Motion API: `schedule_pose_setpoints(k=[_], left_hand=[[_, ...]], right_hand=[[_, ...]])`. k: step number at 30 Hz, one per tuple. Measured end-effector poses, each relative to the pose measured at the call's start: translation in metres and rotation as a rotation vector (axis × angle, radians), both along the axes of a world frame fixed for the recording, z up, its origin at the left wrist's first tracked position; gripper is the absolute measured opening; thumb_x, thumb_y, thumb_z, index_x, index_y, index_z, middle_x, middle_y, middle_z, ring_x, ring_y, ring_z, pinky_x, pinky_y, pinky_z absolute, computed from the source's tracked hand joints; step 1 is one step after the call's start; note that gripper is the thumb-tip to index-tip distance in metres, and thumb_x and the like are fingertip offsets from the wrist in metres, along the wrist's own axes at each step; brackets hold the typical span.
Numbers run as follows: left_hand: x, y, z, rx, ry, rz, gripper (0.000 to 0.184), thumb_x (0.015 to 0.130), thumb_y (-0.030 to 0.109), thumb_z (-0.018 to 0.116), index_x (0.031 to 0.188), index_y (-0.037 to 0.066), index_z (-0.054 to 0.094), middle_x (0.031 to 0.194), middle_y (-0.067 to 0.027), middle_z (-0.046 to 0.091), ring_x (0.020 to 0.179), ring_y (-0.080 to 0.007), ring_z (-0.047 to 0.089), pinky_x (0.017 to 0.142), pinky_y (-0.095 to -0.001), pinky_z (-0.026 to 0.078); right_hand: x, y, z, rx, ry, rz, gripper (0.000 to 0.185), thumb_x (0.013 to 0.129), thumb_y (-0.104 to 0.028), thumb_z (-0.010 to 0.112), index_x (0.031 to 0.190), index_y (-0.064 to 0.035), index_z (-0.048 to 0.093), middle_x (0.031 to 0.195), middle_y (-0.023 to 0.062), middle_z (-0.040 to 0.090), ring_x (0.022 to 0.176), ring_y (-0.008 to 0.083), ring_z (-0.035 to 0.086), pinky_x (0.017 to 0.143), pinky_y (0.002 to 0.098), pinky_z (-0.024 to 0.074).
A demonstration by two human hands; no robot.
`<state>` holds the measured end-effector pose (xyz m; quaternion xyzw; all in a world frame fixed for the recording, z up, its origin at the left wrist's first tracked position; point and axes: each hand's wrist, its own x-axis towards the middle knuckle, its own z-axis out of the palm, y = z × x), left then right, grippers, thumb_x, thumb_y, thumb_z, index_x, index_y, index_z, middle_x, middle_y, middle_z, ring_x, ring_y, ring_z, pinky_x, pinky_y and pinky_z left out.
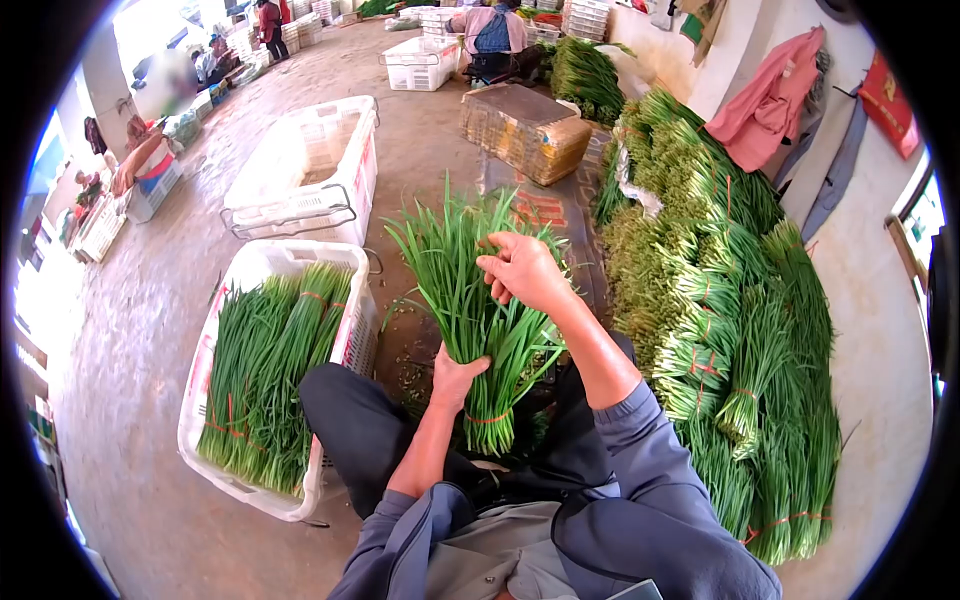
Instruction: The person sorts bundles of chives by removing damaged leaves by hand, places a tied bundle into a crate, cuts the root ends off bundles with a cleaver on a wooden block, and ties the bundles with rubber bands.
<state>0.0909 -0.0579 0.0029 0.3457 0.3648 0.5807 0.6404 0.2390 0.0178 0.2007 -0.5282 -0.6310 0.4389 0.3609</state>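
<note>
A bunch of garlic chives (465, 285) stands upright between my knees, its leaf tips fanned out and a red band round its lower end. My left hand (459, 378) is closed round the middle of the bunch. Over the upper leaves on the right is my right hand (525, 270), its fingers curled in toward the thumb. Whether a leaf is pinched in them cannot be made out. The lowest part of the bunch is partly hidden between my legs.
Banded chives lie in a white crate (190, 405) on my left. Beyond it stands another white crate (362, 200). A large heap of chives (710, 300) lines the wall on my right. Ahead is a taped box (525, 130). A person (492, 35) sits farther back.
</note>
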Motion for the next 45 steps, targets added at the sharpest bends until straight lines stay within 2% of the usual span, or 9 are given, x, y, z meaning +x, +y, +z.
schedule_pose_setpoints(k=[6, 10, 16, 17, 22, 31, 33, 39, 45], left_hand=[[0.001, 0.0, 0.0, -0.005, 0.01, -0.004, 0.054, 0.073, -0.009, 0.072, 0.124, 0.003, 0.059, 0.111, -0.0046, 0.068, 0.096, -0.0179, 0.066, 0.091, -0.0346, 0.054], [-0.001, 0.004, -0.007, 0.031, 0.056, 0.029, 0.054, 0.074, -0.007, 0.073, 0.125, 0.002, 0.057, 0.113, -0.0057, 0.067, 0.097, -0.0183, 0.066, 0.09, -0.0351, 0.054], [-0.001, -0.008, 0.034, 0.03, 0.187, 0.099, 0.061, 0.072, -0.005, 0.08, 0.128, 0.003, 0.058, 0.115, -0.0048, 0.069, 0.101, -0.0172, 0.066, 0.094, -0.0344, 0.053], [0.0, 0.002, 0.004, 0.084, 0.144, 0.088, 0.061, 0.071, -0.004, 0.08, 0.128, 0.003, 0.058, 0.115, -0.0053, 0.069, 0.101, -0.0174, 0.067, 0.094, -0.0343, 0.053], [0.002, 0.004, -0.025, 0.195, 0.328, 0.122, 0.061, 0.071, -0.001, 0.08, 0.127, 0.002, 0.057, 0.112, -0.0087, 0.07, 0.101, -0.0196, 0.067, 0.094, -0.0347, 0.052], [0.004, -0.004, -0.018, 0.182, 0.549, 0.121, 0.068, 0.069, 0.011, 0.082, 0.132, 0.007, 0.056, 0.115, -0.0126, 0.071, 0.108, -0.0278, 0.069, 0.095, -0.0378, 0.052], [0.001, -0.002, -0.016, 0.21, 0.561, 0.138, 0.068, 0.069, 0.011, 0.082, 0.132, 0.007, 0.056, 0.115, -0.0132, 0.071, 0.107, -0.0287, 0.069, 0.094, -0.0381, 0.052], [0.006, -0.008, -0.01, 0.223, 0.588, 0.146, 0.072, 0.069, 0.012, 0.082, 0.136, 0.008, 0.055, 0.112, -0.0148, 0.073, 0.104, -0.0309, 0.071, 0.092, -0.0392, 0.054], [0.005, -0.007, -0.018, 0.187, 0.645, 0.122, 0.089, 0.067, 0.017, 0.084, 0.148, 0.011, 0.046, 0.115, -0.0154, 0.072, 0.106, -0.0323, 0.07, 0.094, -0.0411, 0.053]], right_hand=[[-0.002, -0.002, 0.0, 0.043, -0.083, -0.096, 0.018, 0.099, -0.016, 0.064, 0.095, 0.0006, 0.069, 0.068, 0.0046, 0.065, 0.048, 0.0082, 0.057, 0.042, 0.0236, 0.0444], [0.014, -0.007, 0.009, 0.017, 0.929, -0.015, 0.013, 0.1, -0.015, 0.063, 0.09, -0.0068, 0.063, 0.057, -0.0039, 0.049, 0.039, 0.0033, 0.036, 0.035, 0.0201, 0.0244], [0.012, -0.054, 0.03, -0.201, -0.107, 1.072, 0.031, 0.092, -0.02, 0.073, 0.117, -0.0019, 0.07, 0.092, 0.0079, 0.075, 0.08, 0.0144, 0.071, 0.069, 0.0273, 0.0572], [0.01, -0.052, 0.03, 0.044, -0.339, 0.796, 0.027, 0.093, -0.017, 0.07, 0.116, -0.0028, 0.071, 0.089, 0.0053, 0.075, 0.081, 0.0128, 0.07, 0.069, 0.0264, 0.0565], [-0.005, 0.002, 0.054, 0.166, -0.077, 0.049, 0.018, 0.097, -0.015, 0.067, 0.099, 0.0015, 0.071, 0.073, 0.003, 0.067, 0.057, 0.0084, 0.063, 0.051, 0.0249, 0.0515], [-0.021, 0.054, 0.05, 0.02, -0.17, 0.161, 0.032, 0.101, -0.029, 0.059, 0.087, -0.0011, 0.064, 0.062, 0.0045, 0.062, 0.046, 0.0121, 0.053, 0.042, 0.0276, 0.042], [-0.002, 0.07, 0.05, -0.059, 0.525, 0.182, 0.037, 0.103, -0.029, 0.053, 0.076, -0.0053, 0.057, 0.06, 0.0031, 0.058, 0.043, 0.0113, 0.046, 0.039, 0.0271, 0.0362], [-0.014, 0.037, 0.045, 0.0, -0.018, 0.091, 0.024, 0.101, -0.02, 0.059, 0.106, 0.0028, 0.064, 0.069, 0.0072, 0.066, 0.047, 0.0104, 0.056, 0.042, 0.0253, 0.0471], [-0.024, 0.045, 0.025, -0.014, 0.131, 0.073, 0.023, 0.101, -0.02, 0.06, 0.102, 0.0025, 0.064, 0.069, 0.0062, 0.065, 0.047, 0.0096, 0.056, 0.041, 0.0251, 0.0455]])
